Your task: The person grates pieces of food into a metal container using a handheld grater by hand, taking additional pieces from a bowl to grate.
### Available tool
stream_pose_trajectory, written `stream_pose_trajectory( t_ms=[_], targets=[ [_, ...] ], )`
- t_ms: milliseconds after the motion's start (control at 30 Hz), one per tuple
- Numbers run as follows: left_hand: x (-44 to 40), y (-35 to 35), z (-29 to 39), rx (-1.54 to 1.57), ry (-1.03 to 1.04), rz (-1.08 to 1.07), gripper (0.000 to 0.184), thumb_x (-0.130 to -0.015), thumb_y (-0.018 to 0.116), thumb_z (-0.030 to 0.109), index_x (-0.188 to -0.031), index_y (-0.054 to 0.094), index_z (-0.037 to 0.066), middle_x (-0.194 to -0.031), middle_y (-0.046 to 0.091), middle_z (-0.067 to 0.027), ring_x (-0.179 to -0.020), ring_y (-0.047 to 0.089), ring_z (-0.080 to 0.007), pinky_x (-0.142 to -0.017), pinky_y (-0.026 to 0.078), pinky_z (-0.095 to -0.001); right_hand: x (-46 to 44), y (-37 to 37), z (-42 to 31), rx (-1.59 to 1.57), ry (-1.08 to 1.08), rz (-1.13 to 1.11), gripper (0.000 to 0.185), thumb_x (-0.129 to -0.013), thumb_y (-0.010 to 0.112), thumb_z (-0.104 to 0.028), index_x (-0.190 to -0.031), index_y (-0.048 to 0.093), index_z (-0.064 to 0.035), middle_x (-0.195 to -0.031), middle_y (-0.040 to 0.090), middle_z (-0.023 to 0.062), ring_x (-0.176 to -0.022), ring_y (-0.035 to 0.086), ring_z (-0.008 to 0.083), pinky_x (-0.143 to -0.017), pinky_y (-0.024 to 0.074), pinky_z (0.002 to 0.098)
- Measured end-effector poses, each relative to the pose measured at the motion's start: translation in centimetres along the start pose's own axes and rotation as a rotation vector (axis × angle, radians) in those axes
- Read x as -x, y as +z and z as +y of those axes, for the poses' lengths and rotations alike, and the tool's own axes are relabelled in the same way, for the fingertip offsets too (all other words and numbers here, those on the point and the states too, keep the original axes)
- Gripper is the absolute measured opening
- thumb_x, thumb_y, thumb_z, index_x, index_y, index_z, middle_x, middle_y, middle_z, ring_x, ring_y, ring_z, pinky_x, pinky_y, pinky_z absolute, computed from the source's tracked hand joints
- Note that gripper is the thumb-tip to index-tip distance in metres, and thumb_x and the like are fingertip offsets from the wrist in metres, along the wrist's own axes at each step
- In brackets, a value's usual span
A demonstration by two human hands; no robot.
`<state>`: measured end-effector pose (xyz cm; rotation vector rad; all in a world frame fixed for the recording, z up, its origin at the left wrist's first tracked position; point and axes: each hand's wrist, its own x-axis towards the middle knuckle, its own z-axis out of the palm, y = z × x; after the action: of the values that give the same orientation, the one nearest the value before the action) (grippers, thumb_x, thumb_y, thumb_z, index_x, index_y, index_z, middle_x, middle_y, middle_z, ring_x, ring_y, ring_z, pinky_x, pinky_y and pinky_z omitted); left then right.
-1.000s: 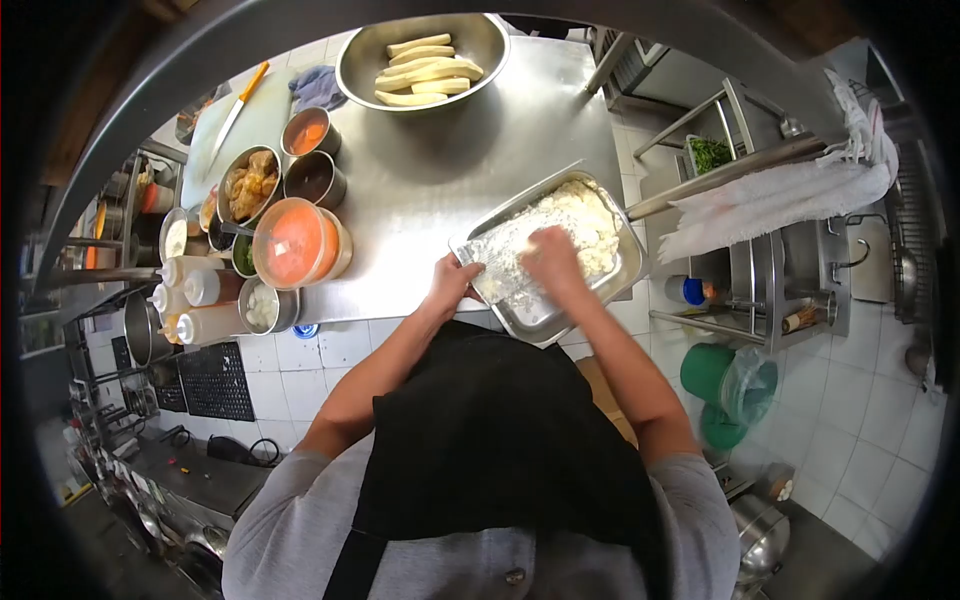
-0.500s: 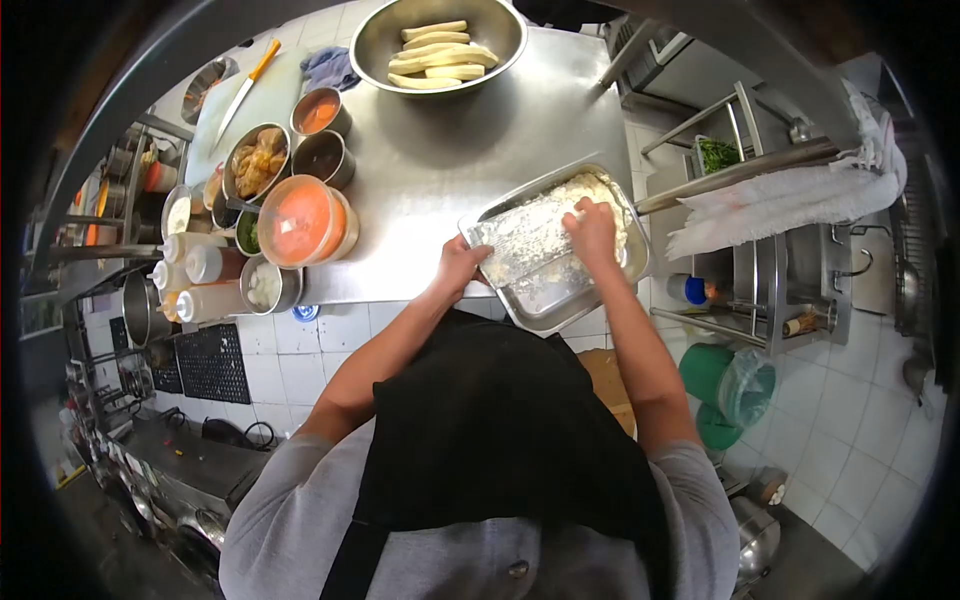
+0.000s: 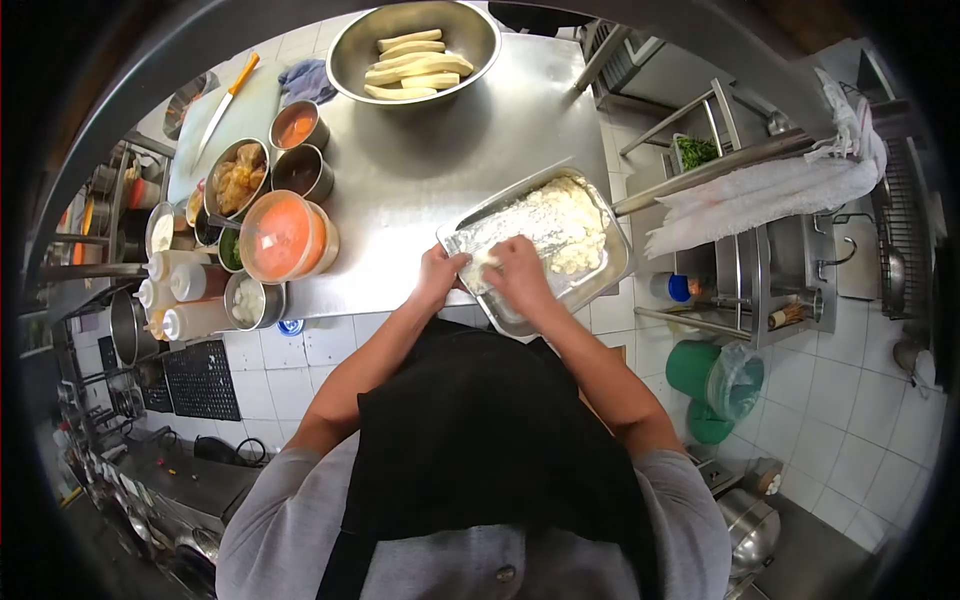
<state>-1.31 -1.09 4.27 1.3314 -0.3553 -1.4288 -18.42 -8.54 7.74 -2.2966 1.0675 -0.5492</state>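
Note:
A rectangular metal pan (image 3: 618, 240) sits at the table's near right edge, with a heap of white, crumbly grated food (image 3: 578, 222) inside. Across the pan lies a flat metal grater (image 3: 492, 232), dusted with white shreds. My left hand (image 3: 440, 275) is closed on the grater's near left end, beside the pan's rim. Low on the grater, my right hand (image 3: 520, 275) has its fingers curled around a pale piece of food (image 3: 490, 262), mostly hidden by the fingers. Whether that piece is cheese I cannot tell.
At the back stands a steel bowl (image 3: 345, 75) of peeled plantains (image 3: 415, 66). To the left are a tub of orange liquid (image 3: 285, 238), metal containers, squeeze bottles (image 3: 195, 322) and a knife (image 3: 228, 105) on a cutting board (image 3: 262, 105). A white towel (image 3: 765, 195) hangs at right.
My right hand has slid down the grater toward my left hand, from the pan's far right side. My left hand keeps its hold. The whole view has shifted slightly.

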Motion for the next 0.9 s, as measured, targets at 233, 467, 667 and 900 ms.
stream_pose_trajectory(
  t_ms=[233,467,667,900],
  targets=[
    [0.0,0.3,-0.2,0.037,0.007,0.024,0.028,-0.088,0.061,0.003,-0.115,0.059,-0.003,-0.097,0.07,-0.0116,-0.074,0.07,-0.0188,-0.052,0.061,-0.0312,-4.9,-5.0,6.7,0.169,0.349,0.075,0.024,-0.077,0.074,-0.009,-0.095,0.068,0.0051,-0.091,0.064,0.0218,-0.086,0.063,0.0337,-0.081,0.0513,0.0441],
    [0.4,0.4,0.2,0.01,-0.004,0.038,0.028,-0.088,0.059,0.0,-0.115,0.056,-0.008,-0.098,0.068,-0.015,-0.074,0.07,-0.0224,-0.051,0.061,-0.0339,-1.9,-0.7,3.1,-0.053,-0.003,0.09,0.023,-0.077,0.074,-0.014,-0.094,0.066,-0.0029,-0.091,0.057,0.0196,-0.087,0.056,0.0372,-0.081,0.0489,0.0446],
    [0.5,0.6,1.0,-0.009,-0.011,0.017,0.028,-0.089,0.059,0.0,-0.115,0.056,-0.007,-0.098,0.068,-0.0153,-0.072,0.07,-0.022,-0.052,0.061,-0.0334,-3.0,-0.8,4.4,0.084,0.092,0.139,0.021,-0.078,0.073,-0.014,-0.094,0.067,-0.0018,-0.095,0.057,0.021,-0.09,0.056,0.0388,-0.082,0.0484,0.0462],
    [0.1,0.1,-0.5,0.053,0.006,0.019,0.028,-0.089,0.059,0.0,-0.116,0.056,-0.007,-0.097,0.069,-0.0152,-0.071,0.07,-0.0221,-0.05,0.061,-0.033,-2.7,-2.5,7.1,0.112,0.147,0.116,0.028,-0.078,0.072,-0.019,-0.099,0.067,-0.0006,-0.097,0.06,0.0231,-0.093,0.058,0.0394,-0.084,0.0481,0.0471]
  ],
)
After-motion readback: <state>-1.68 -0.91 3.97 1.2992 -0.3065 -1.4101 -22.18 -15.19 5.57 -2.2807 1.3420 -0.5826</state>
